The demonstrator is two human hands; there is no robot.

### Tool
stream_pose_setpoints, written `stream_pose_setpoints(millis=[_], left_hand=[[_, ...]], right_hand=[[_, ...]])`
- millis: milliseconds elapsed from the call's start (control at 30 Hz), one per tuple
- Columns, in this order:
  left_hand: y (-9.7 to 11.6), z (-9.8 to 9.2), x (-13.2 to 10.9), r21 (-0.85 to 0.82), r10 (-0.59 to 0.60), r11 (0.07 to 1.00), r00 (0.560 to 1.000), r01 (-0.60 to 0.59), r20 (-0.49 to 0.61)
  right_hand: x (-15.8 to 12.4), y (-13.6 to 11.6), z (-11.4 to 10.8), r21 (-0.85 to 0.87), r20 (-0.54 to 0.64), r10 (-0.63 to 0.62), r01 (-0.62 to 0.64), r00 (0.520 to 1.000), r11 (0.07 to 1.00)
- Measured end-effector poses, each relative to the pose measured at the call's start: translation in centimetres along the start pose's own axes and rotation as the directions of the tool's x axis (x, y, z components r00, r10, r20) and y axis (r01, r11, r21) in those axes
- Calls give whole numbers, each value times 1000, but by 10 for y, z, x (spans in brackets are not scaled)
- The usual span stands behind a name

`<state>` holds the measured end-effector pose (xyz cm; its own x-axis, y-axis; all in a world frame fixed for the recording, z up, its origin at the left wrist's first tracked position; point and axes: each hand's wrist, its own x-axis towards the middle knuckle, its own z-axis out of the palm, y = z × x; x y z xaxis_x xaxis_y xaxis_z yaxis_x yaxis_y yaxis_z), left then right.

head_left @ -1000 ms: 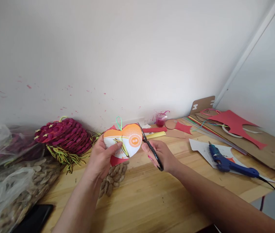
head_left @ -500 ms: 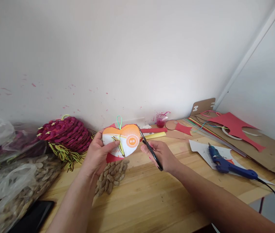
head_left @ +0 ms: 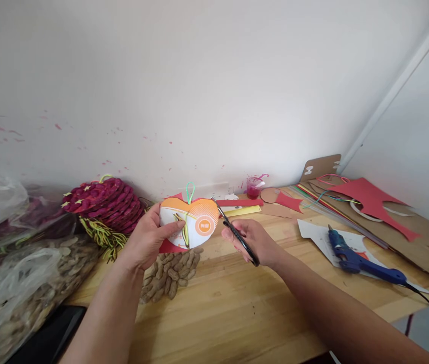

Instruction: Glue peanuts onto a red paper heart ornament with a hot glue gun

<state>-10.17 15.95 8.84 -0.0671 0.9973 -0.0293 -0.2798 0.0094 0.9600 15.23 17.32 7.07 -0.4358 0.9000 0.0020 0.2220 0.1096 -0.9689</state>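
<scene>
My left hand (head_left: 153, 235) pinches a heart-shaped card (head_left: 199, 222), white and orange with printing, its thumb on the near face. Behind the card, red paper (head_left: 171, 246) sticks out at its lower left and top edges. A green cord loop (head_left: 190, 190) rises from the top notch, and yellow-green strands lie across the card's front. My right hand (head_left: 252, 242) is closed around black-handled scissors (head_left: 239, 235). Their blades point up and left along the card's right edge; whether they touch it I cannot tell. Below the card lie several peanuts (head_left: 172, 275) on the wooden table (head_left: 218, 323).
A magenta woven piece (head_left: 110, 205) with yellow-green fringe and a plastic bag of peanuts (head_left: 36, 288) are on the left. A blue glue gun (head_left: 362, 260), cardboard (head_left: 422, 247) and red paper scraps (head_left: 369, 194) lie right. A cup of pink paint (head_left: 253, 188) stands by the wall.
The heart-shaped card has turned slightly and my left hand has shifted a little left. The scissors' tips have moved slightly left beside the card's upper right edge. The whole view has shifted slightly.
</scene>
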Motion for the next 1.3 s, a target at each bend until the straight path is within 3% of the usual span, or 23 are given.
stream_pose_setpoints(millis=[233,567,1033,1300], left_hand=[[2,2,-2,9,15,1000,1000,-15,-18],[6,0,0,27,73,997,996,-71,-59],[14,-7,-5,104,12,994,997,-20,72],[2,-3,-5,175,-3,984,986,-27,169]], right_hand=[[-3,-7,-2,3,12,14,-14,1000,1000],[-1,-7,-8,-144,6,-1,2,1000,990],[-5,-6,-12,-314,-9,-35,30,999,949],[-27,-4,-18,-254,8,39,-36,999,967]])
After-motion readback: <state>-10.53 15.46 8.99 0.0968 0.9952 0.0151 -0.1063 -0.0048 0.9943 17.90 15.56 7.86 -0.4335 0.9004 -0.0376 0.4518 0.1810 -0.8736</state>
